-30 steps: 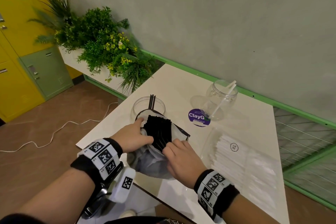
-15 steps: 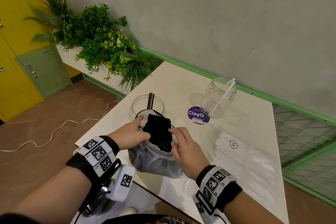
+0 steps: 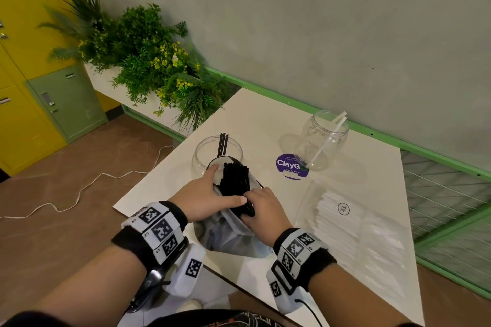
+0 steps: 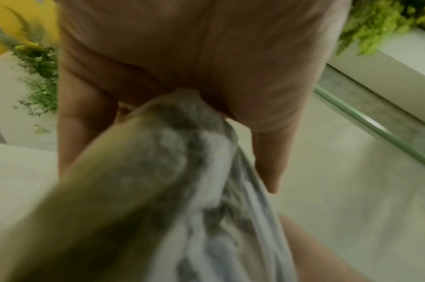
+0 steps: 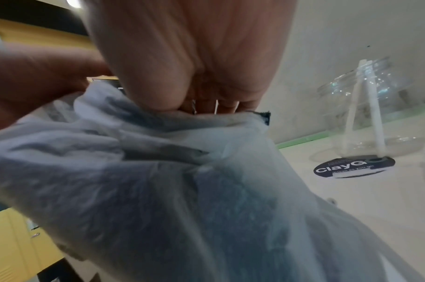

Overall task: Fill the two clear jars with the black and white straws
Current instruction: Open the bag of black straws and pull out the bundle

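- Black straws (image 3: 235,176) sit in a bunch inside a thin plastic bag (image 3: 228,233) near the front edge of the white desk (image 3: 255,119).
- Left hand (image 3: 204,195) holds the bag's open top on the left side, with its fingers curled on the plastic and its thumb laid across the straws.
- Right hand (image 3: 261,211) has its fingers curled into the bag's mouth (they grip the black bunch low down).
- Just behind the bag stands a clear jar (image 3: 210,147) with a few black straws (image 3: 222,144) sticking up in it.
- Farther right is a second clear jar (image 3: 325,138) with white straws (image 3: 329,138) leaning inside.
- A purple round sticker (image 3: 291,166) lies on the desk, touching that jar's base.
- A clear pack of white straws (image 3: 345,231) lies flat on the right.
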